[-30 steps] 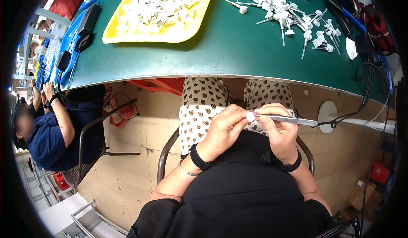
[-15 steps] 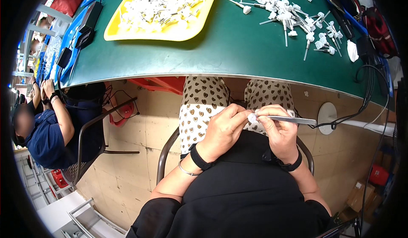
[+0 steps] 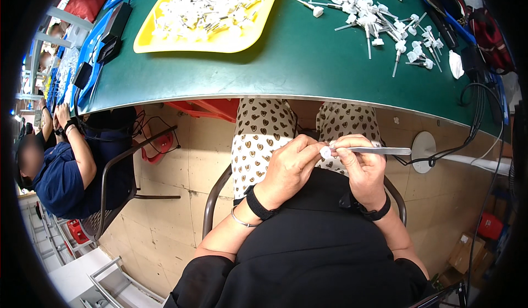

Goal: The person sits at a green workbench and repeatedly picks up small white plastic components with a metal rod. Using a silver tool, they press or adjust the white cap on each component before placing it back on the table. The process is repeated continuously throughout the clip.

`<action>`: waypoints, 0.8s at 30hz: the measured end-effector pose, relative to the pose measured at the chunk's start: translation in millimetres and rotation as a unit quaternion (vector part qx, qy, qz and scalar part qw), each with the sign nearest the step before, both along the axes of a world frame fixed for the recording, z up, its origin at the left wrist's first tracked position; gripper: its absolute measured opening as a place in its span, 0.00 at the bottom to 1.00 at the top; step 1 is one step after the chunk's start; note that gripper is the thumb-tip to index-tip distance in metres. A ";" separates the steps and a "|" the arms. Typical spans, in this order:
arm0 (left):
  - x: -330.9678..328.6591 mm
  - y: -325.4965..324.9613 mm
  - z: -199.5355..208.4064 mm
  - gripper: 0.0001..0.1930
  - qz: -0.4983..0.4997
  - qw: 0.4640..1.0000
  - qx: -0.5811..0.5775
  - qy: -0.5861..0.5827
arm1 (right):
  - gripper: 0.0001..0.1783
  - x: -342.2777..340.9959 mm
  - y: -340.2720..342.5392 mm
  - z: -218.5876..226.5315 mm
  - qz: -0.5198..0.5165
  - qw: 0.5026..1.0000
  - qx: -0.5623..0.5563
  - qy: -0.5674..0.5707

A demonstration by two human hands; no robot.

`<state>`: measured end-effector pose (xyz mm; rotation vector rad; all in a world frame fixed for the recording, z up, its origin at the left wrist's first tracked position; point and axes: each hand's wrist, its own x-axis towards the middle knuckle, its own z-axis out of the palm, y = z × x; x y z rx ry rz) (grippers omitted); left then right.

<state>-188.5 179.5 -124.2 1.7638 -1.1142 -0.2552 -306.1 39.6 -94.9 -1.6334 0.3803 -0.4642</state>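
Two hands (one white-capped pin [image 3: 363, 151])

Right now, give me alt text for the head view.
Both hands, left hand and right hand, hold a thin metal rod with a white cap over the lap, below a green table bearing a yellow tray.

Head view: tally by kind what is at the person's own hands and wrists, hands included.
Hands, left and right: 2
Black wristbands: 2
Silver bangle: 1
Metal rod, held in the right hand: 1
White cap at the rod's end, pinched by the left hand: 1
Total: 7
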 end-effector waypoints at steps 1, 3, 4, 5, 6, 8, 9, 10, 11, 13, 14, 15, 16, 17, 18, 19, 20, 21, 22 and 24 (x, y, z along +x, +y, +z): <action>-0.3 0.1 -1.0 0.11 -0.002 1.000 -0.007 0.011 | 0.05 -0.3 0.5 0.3 -0.005 1.000 0.015 -0.002; -1.0 0.2 -1.6 0.11 -0.004 1.000 -0.014 0.025 | 0.05 -0.5 1.0 -0.2 -0.009 0.999 0.031 -0.013; -1.6 0.2 -1.6 0.11 -0.004 0.999 -0.015 0.029 | 0.04 -0.4 1.1 -1.7 -0.009 0.999 0.033 -0.022; -2.0 0.1 -1.6 0.11 -0.004 0.999 -0.016 0.033 | 0.04 -0.3 1.2 -3.0 -0.009 0.999 0.034 -0.031; -2.4 0.0 -1.2 0.11 -0.004 0.999 -0.016 0.035 | 0.04 -0.5 0.8 -4.0 -0.008 0.999 0.021 -0.029; -2.8 -0.2 -0.5 0.10 -0.003 0.999 -0.018 0.039 | 0.04 -1.0 -0.3 -5.2 -0.005 1.000 -0.005 -0.023; -2.9 -0.2 -0.9 0.10 -0.003 0.999 -0.017 0.038 | 0.04 -0.4 0.1 -4.3 -0.008 0.999 -0.027 -0.020; -2.8 -0.2 -1.6 0.10 -0.004 0.999 -0.016 0.038 | 0.04 0.7 1.0 -2.3 -0.012 0.999 -0.048 -0.016; -2.8 -0.2 -2.1 0.10 -0.005 0.999 -0.015 0.037 | 0.04 1.8 1.7 0.1 -0.015 0.997 -0.069 -0.013; -2.4 -0.2 -2.5 0.10 -0.008 0.999 -0.016 0.033 | 0.04 4.1 2.0 6.4 -0.006 0.990 -0.141 -0.016; -2.2 -0.1 -2.7 0.10 -0.010 0.999 -0.016 0.031 | 0.05 5.0 1.5 8.6 -0.001 0.984 -0.177 -0.018; -1.8 0.1 -1.4 0.10 -0.012 0.999 -0.016 0.028 | 0.05 5.8 0.4 10.1 0.007 0.979 -0.200 -0.023; -1.3 0.6 0.7 0.10 -0.013 0.999 -0.016 0.025 | 0.05 6.7 -0.8 11.3 0.015 0.974 -0.224 -0.028; -1.2 0.7 1.9 0.10 -0.015 1.000 -0.016 0.022 | 0.05 7.0 -1.4 11.9 0.023 0.968 -0.247 -0.034; -1.1 0.7 0.8 0.10 -0.017 0.999 -0.023 0.034 | 0.03 6.9 -1.2 11.9 0.024 0.968 -0.249 -0.035; -1.1 0.8 -1.5 0.10 -0.019 0.998 -0.030 0.045 | 0.03 5.6 0.0 9.9 0.010 0.985 -0.171 -0.028; -1.1 0.8 -2.6 0.10 -0.020 0.997 -0.037 0.057 | 0.03 2.9 2.6 6.3 -0.005 0.996 -0.091 -0.022; -0.3 0.2 -2.1 0.10 -0.026 0.996 -0.048 0.064 | 0.02 1.1 4.7 3.8 -0.018 1.000 -0.012 -0.016; 0.8 -0.9 -1.4 0.10 -0.032 0.995 -0.060 0.071 | 0.03 0.0 6.1 2.7 -0.029 0.999 0.031 -0.027; 1.5 -1.8 -1.7 0.10 -0.037 0.993 -0.073 0.081 | 0.05 -1.3 7.6 1.4 -0.048 0.991 0.118 -0.050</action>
